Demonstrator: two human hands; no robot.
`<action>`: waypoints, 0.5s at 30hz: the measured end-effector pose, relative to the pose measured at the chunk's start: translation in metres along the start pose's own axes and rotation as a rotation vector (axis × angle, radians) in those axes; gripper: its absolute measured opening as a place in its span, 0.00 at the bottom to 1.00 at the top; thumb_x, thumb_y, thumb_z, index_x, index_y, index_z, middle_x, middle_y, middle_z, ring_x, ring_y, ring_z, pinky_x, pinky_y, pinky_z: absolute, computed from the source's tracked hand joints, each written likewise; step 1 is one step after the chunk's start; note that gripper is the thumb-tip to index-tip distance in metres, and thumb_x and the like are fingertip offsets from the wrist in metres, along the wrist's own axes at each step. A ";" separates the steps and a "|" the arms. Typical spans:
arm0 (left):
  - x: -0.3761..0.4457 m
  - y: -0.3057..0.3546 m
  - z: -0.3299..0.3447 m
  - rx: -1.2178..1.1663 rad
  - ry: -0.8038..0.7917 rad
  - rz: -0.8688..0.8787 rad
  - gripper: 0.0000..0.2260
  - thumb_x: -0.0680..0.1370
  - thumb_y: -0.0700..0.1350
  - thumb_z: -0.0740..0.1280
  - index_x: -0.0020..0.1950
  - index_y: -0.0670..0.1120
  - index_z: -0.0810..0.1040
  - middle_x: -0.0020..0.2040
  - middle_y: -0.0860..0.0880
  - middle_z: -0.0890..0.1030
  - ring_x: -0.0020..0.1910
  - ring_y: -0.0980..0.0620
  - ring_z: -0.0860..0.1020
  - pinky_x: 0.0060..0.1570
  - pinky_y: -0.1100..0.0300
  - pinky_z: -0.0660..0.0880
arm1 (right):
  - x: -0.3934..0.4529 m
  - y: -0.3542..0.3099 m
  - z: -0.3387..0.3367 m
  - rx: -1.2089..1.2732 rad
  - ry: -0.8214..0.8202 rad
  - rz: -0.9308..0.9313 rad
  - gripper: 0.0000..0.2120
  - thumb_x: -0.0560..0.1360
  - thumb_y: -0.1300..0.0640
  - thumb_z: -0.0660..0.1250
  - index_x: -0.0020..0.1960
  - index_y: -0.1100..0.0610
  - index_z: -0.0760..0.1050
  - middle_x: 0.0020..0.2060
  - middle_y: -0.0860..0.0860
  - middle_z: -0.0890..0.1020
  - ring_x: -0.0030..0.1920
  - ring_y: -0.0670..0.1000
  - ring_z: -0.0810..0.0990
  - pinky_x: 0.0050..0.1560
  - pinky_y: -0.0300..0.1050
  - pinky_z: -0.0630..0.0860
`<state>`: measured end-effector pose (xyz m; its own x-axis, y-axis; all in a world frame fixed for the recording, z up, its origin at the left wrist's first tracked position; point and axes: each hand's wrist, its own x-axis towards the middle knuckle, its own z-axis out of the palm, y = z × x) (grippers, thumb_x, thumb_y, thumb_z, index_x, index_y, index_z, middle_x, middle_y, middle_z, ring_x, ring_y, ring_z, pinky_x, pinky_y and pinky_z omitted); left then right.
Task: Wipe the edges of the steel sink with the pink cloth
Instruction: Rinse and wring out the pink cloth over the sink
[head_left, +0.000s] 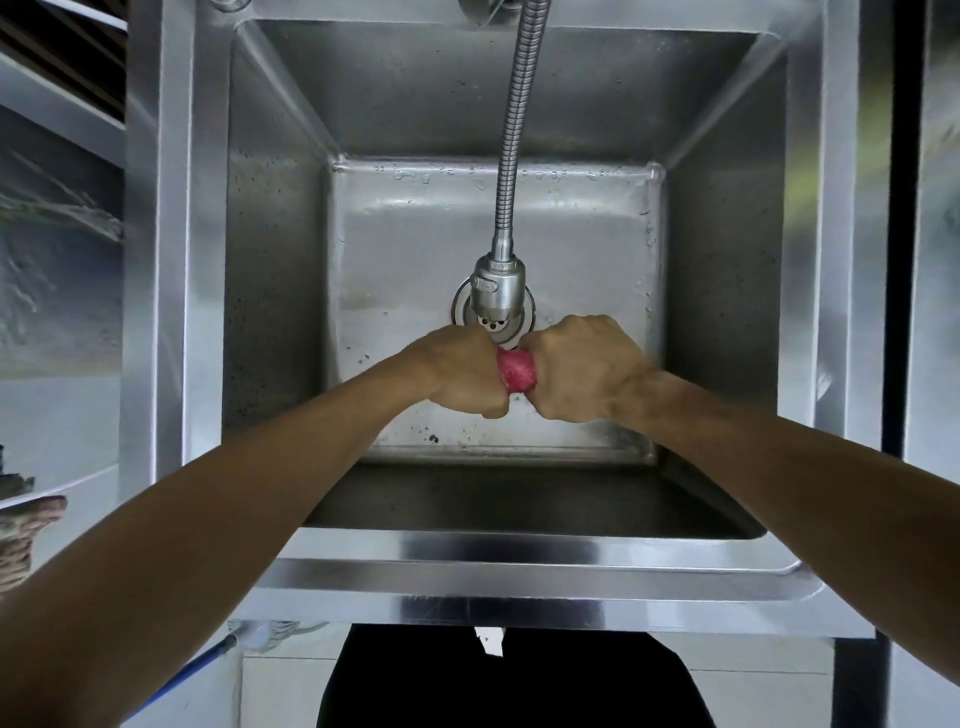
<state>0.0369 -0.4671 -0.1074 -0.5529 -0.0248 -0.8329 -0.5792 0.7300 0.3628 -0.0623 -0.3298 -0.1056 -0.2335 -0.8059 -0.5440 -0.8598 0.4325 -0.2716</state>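
Both hands are over the middle of the sink (545, 556) basin, the left hand (462, 376) and the right hand (582, 374) each clenched around one end of the pink cloth (517, 370), which shows only as a short bunched roll between the two fists. Just beyond the knuckles hangs the spray head (497, 291) on its flexible metal hose (514, 145), above the drain (511, 340), which is largely hidden. Whether the cloth is twisted cannot be judged, since the fingers cover most of it.

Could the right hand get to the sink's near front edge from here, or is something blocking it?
Probably yes. Nothing lies between the right hand and the sink's front rim, but both it and the left hand grip the pink cloth over the basin.
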 end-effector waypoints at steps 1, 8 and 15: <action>0.000 0.001 0.000 -0.011 -0.003 0.003 0.08 0.64 0.47 0.71 0.36 0.46 0.75 0.33 0.50 0.76 0.31 0.51 0.74 0.30 0.58 0.67 | -0.001 0.000 0.002 -0.005 0.018 -0.004 0.07 0.71 0.52 0.66 0.48 0.51 0.78 0.37 0.49 0.82 0.37 0.55 0.79 0.41 0.45 0.71; -0.016 -0.011 -0.006 -0.246 -0.034 0.127 0.11 0.68 0.48 0.76 0.46 0.49 0.79 0.37 0.50 0.81 0.30 0.57 0.80 0.28 0.63 0.77 | -0.015 0.001 -0.004 0.040 0.080 0.003 0.13 0.75 0.49 0.68 0.57 0.50 0.76 0.42 0.48 0.84 0.37 0.53 0.77 0.42 0.46 0.71; -0.023 -0.015 -0.009 -0.092 0.105 0.133 0.10 0.70 0.47 0.77 0.40 0.55 0.76 0.35 0.51 0.82 0.34 0.49 0.83 0.29 0.62 0.77 | -0.016 -0.002 -0.022 0.598 -0.248 0.088 0.22 0.67 0.30 0.74 0.58 0.32 0.75 0.46 0.36 0.84 0.46 0.40 0.83 0.48 0.37 0.77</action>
<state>0.0530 -0.4842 -0.0900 -0.6851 -0.0072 -0.7284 -0.5467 0.6659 0.5076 -0.0665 -0.3264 -0.0790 -0.1182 -0.6710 -0.7320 -0.4243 0.7006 -0.5737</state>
